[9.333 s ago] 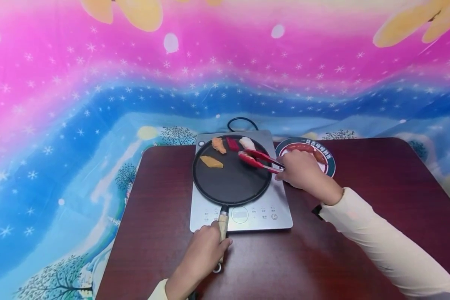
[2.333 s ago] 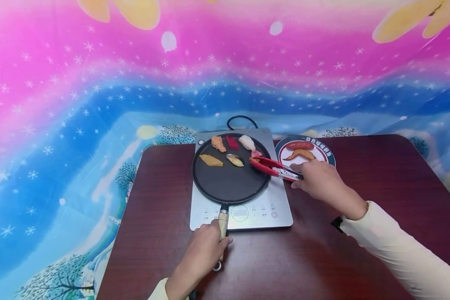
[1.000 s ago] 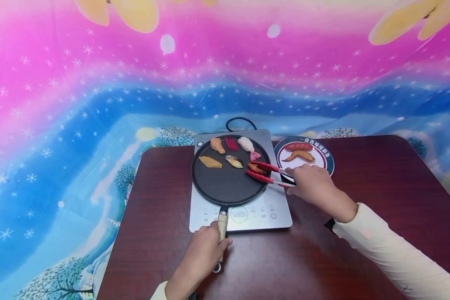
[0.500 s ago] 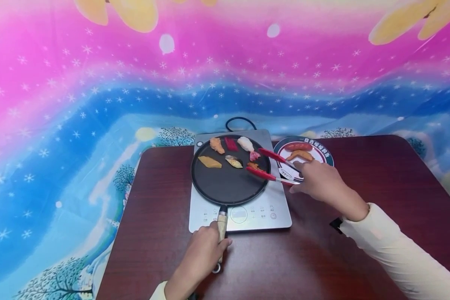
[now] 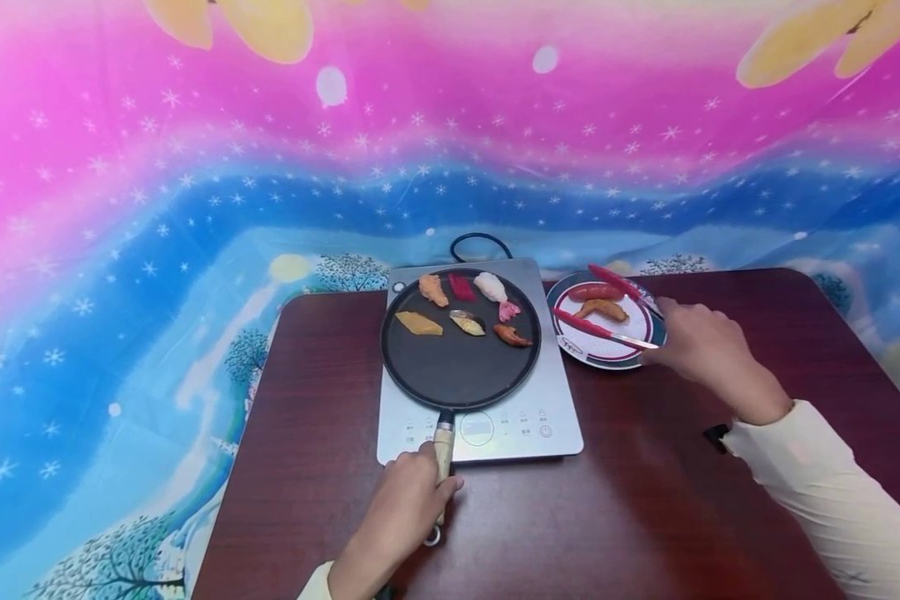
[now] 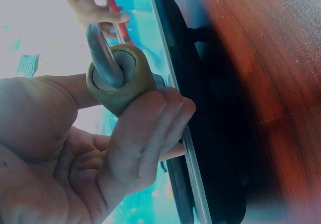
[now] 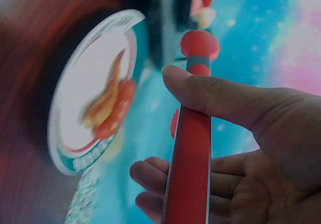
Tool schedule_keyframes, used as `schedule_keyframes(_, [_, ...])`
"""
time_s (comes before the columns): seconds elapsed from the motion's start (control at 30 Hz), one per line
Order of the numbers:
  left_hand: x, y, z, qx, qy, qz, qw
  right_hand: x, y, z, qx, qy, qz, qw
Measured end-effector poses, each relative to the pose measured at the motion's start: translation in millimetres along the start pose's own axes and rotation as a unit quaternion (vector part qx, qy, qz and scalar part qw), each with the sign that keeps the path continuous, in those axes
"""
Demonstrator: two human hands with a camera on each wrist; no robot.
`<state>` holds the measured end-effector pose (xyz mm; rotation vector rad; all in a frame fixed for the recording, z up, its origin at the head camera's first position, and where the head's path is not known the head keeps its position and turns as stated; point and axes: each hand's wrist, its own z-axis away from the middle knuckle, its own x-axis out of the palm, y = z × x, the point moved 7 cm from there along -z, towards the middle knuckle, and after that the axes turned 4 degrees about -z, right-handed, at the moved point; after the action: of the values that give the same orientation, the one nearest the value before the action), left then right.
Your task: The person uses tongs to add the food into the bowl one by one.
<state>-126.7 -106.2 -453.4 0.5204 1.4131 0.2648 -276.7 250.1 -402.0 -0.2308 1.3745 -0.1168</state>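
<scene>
My left hand (image 5: 405, 492) grips the wooden handle (image 5: 444, 454) of a flat black pan (image 5: 450, 371); a metal hanging ring (image 6: 104, 56) pokes out at its end. My right hand (image 5: 708, 350) holds red-tipped tongs (image 5: 603, 332), spread apart over the plate (image 5: 607, 362) with nothing between the tips. On that plate lie a red sausage (image 5: 594, 292) and a curved golden-brown piece (image 5: 603, 311), perhaps a chicken wing. Several pieces of food rest in the pan, among them an orange piece (image 5: 432, 290), white shrimp sushi (image 5: 489, 286), a yellow slice (image 5: 420, 323) and a reddish-brown piece (image 5: 512, 335).
Under the pan is a silver induction cooker (image 5: 555, 417), its black cord (image 5: 480, 236) looping behind. Both cooker and plate stand on a dark red wooden table (image 5: 315, 400). A patterned cloth (image 5: 345, 192) hangs behind the far edge.
The tongs set down the silver-yellow piece, then the reddish-brown one at the pan's right. They opened, let it go and moved right over the plate. My left hand stays on the handle.
</scene>
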Motion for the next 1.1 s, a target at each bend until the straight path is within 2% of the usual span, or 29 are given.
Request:
schedule_keyframes(0.2, [-1.0,0.4,-0.3,0.0,-0.001,0.003,1.0,5,34,-4.7,0.047,-0.014,0.005,0.9988])
schedule_keyframes(0.37, [-1.3,0.1,-0.9,0.0,-0.002,0.005,1.0,12,51,-8.1,0.071,-0.051,0.007,0.9961])
schedule_keyframes(0.5, [-0.7,0.2,-0.9,0.001,-0.002,0.004,1.0,19,59,-9.7,0.077,-0.078,0.004,0.9939])
schedule_keyframes(0.77, [-1.1,1.0,-0.7,0.003,0.003,-0.001,1.0,28,63,-12.0,0.079,-0.099,-0.009,0.9919])
schedule_keyframes(1.1, [-0.1,0.8,-0.1,0.003,0.005,-0.002,1.0,32,77,-16.5,0.073,-0.091,-0.022,0.9929])
